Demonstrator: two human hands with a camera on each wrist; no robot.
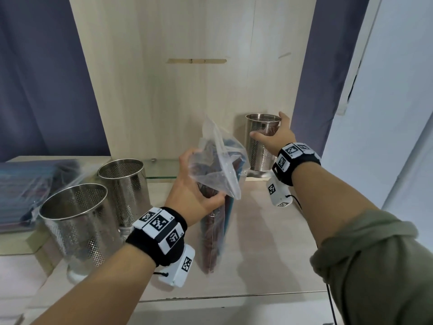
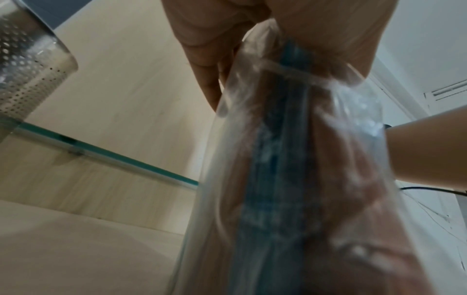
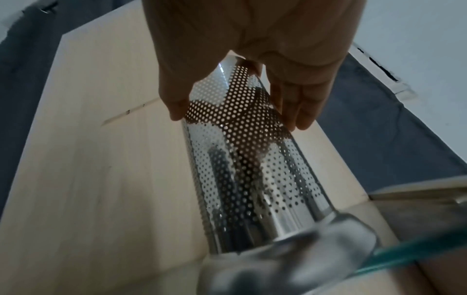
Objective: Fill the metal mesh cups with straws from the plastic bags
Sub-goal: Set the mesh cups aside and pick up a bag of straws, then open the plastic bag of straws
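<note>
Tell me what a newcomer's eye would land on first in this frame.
Probably the clear plastic bag of straws held up at the centre, gripped by the left hand. Next, the right hand reaching to the perforated metal cup standing at the back right, thumb and fingers either side of its wall. Two more metal cups stand at the left, in front of further bags of straws.

Silver cups [image 1: 263,141] are showing dotted holes; the clear bag [image 1: 216,165] is showing red and blue straws [image 1: 212,231]; blue curtains [image 1: 42,78] are hanging upper left
</note>
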